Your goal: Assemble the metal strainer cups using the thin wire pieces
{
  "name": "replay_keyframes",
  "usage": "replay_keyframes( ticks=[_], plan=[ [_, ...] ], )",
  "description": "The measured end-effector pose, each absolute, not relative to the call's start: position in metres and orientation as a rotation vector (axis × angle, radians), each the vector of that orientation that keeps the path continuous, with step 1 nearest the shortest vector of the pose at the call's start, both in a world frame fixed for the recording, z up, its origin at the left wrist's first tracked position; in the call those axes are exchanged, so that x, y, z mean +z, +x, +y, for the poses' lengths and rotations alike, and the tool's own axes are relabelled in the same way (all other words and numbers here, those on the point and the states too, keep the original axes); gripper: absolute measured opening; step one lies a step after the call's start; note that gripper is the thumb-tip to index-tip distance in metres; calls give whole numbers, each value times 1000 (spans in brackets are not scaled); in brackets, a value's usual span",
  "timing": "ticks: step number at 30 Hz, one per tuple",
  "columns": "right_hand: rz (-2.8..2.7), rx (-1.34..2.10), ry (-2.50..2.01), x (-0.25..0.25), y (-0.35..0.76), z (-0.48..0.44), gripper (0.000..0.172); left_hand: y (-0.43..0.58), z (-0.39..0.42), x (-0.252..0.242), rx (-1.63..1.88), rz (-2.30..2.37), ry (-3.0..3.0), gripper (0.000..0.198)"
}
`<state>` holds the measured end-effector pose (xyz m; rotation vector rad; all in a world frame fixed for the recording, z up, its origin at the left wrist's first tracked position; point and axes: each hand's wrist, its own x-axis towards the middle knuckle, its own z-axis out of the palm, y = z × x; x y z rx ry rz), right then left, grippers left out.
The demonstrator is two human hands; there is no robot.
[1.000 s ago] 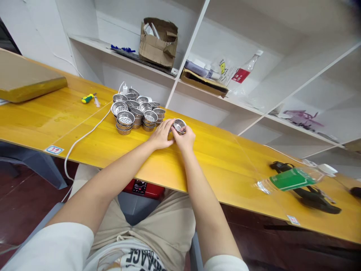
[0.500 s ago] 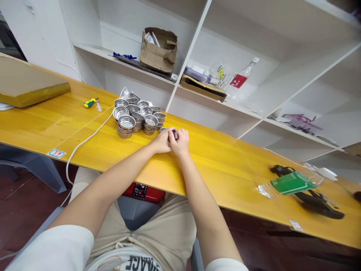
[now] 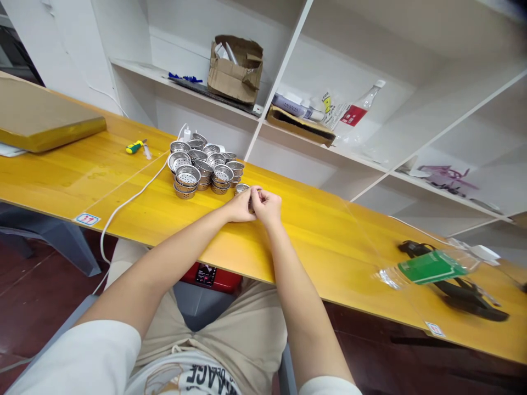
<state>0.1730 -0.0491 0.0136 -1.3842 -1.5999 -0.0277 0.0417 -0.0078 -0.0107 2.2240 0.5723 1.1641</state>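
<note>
Seated at a long yellow-varnished wooden desk [image 3: 86, 181], both forearms reach forward and meet just ahead of the near edge. The left hand [image 3: 240, 207] and right hand [image 3: 267, 207] lie side by side, almost touching, each grip curled closed with the fingers bent inward, neither spread open. A small round stainless-steel cup [image 3: 242, 188] sits just past the left hand's fingers, its rim showing and its lower part hidden. The left hand is the nearer to it, with the right hand lying to its right. A dark sliver shows between the hands, too small to identify. Whether either grip has hold of the cup cannot be told. Just left of the hands stands a heap of perforated stainless-steel cups [image 3: 201, 167], partly nested, with a thin white cord [image 3: 132, 192] curving past it. Farther left lies a yellow-and-green screwdriver [image 3: 134, 146]. Well to the right, a clear plastic bottle with a green label [image 3: 430, 267] lies on its side, its long axis running along the desk. A torn cardboard box [image 3: 235, 71] stands on the white shelf behind.
</note>
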Motion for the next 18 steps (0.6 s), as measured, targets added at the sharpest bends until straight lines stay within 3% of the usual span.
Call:
replay_keyframes(
  ticks=[12, 18],
  plan=[
    [-1497, 223, -1322, 15, 174, -46, 52, 52, -10, -14, 1138, 594, 2090, 59],
    [-1432, 320, -1292, 19, 178, -43, 52, 55, -17, -6, 1118, 683, 1992, 56]
  ],
)
